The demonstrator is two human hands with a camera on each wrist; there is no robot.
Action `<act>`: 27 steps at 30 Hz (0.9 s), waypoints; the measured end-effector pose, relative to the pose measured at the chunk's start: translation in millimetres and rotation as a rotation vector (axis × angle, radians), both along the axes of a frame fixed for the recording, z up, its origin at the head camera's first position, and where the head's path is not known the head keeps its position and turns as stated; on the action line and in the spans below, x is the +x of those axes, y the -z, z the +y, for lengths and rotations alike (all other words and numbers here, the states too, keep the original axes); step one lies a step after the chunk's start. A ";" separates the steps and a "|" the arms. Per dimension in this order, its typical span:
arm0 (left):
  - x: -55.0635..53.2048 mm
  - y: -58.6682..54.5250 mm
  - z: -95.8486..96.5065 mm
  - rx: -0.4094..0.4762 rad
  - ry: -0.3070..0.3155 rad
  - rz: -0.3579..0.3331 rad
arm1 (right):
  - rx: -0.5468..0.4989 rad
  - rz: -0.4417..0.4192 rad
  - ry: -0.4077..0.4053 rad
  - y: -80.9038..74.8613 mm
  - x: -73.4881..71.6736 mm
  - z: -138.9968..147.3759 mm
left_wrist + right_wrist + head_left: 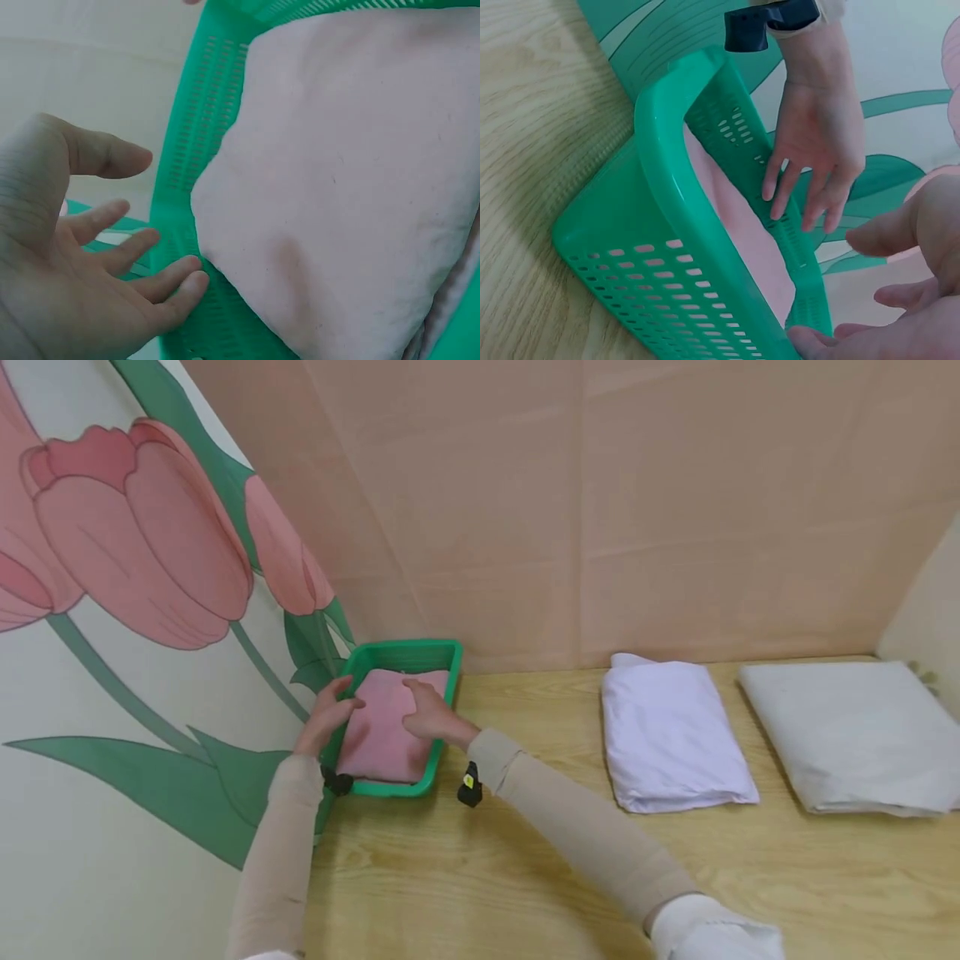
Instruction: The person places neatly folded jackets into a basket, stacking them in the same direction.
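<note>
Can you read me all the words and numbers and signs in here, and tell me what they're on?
There are no words, numbers or signs I can read.
Yellow patch on the black device by the right sleeve: too small to tell if anything is written there.
Green basket, pink cloth: no writing shows.
Wall tulips: just pictures.

Legible text, brands, numbers: none; at six o'clock in the head view, a yellow label-like patch [469, 781] on the black wrist camera [470, 796], any marking too small to read
</note>
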State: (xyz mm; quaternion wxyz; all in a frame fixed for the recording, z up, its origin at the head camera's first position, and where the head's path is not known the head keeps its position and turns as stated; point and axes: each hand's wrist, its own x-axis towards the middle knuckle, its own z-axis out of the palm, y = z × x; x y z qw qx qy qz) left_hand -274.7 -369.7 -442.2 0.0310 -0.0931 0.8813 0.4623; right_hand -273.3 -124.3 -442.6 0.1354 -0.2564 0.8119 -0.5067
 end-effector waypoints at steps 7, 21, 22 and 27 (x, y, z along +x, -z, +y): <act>6.0 -1.8 6.1 0.020 0.040 -0.019 | -0.003 -0.002 0.006 -3.9 1.8 10.7; 8.9 0.3 30.8 0.017 0.071 0.016 | -0.077 -0.072 0.000 -0.7 -0.5 57.3; 9.2 -0.2 33.6 0.020 0.073 0.018 | -0.078 -0.072 -0.001 -1.0 -0.6 61.7; 10.1 -1.8 47.0 0.063 0.093 0.047 | -0.080 -0.047 0.003 -6.9 1.1 86.4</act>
